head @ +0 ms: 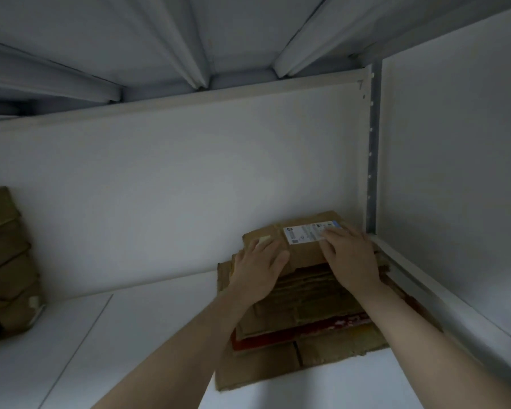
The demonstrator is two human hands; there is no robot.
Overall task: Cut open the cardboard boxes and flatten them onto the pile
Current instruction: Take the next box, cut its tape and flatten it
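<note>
Pressing down on a flattened cardboard box [304,252] sitting on top of the pile [278,364], tucked into the back right corner of a white shelf [130,335]. Got the left hand [257,268] laid flat on the left part of that top box, fingers straight and close together, thumb sticking out to the right, not gripping anything. Same deal with the right hand [350,256]: palm down, fingers stretched out, tips landing on the lower right edge of the white shipping label [307,232]. Spotted a small pale strip of tape [263,239] just past the left hand. Underneath, lots of brown flattened sheets stacked a bit unevenly, plus one with red print [278,336] poking out towards the front. Pile pushed right up beside the grey metal upright [373,143] with its row of holes, against the white back wall [174,187]. Over on the far left, well apart, another stack of brown cardboard [6,261], partly cut off by the edge of the view. Pretty dim and a little blurry, so can't read the label
</note>
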